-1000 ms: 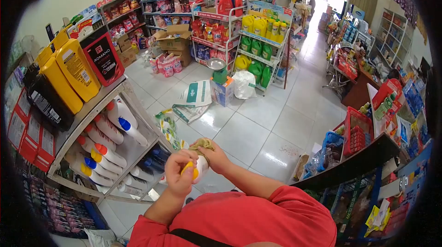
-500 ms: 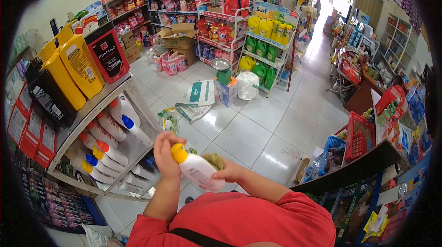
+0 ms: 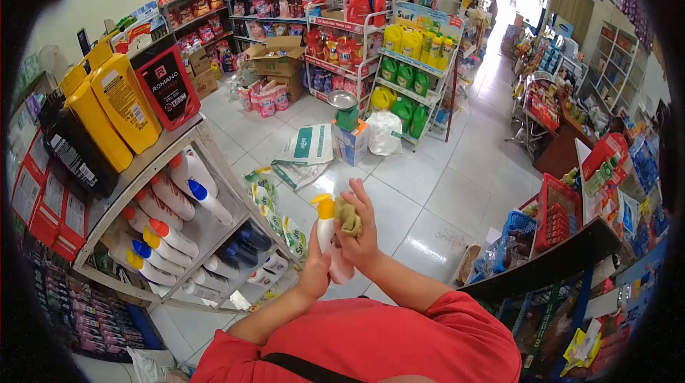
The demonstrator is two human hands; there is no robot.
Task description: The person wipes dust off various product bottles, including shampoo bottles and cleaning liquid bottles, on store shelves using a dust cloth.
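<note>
A white bottle with a yellow pump top [image 3: 326,232] stands nearly upright in front of my chest. My left hand [image 3: 314,273] is wrapped around its lower body. My right hand [image 3: 361,237] has an olive-green cloth [image 3: 349,219] pinched under its fingers, against the right side of the bottle near the neck. The right fingertips point up past the cloth. To the left, the shelf unit [image 3: 207,246] carries several white bottles [image 3: 171,239] with red, blue and yellow caps, lying tilted in a row.
Big yellow bottles [image 3: 127,101] and a red Romano pack [image 3: 165,83] top the left shelf. Green-white packets [image 3: 264,194] lie on the floor beside it. Ahead are a detergent rack [image 3: 414,62] and a blue-orange box [image 3: 349,142]. A red basket [image 3: 556,212] sits on the right counter.
The bottle has turned from tilted to nearly upright. My left hand has moved from beside the cap to grip the body. My right hand has shifted up along the bottle with the cloth.
</note>
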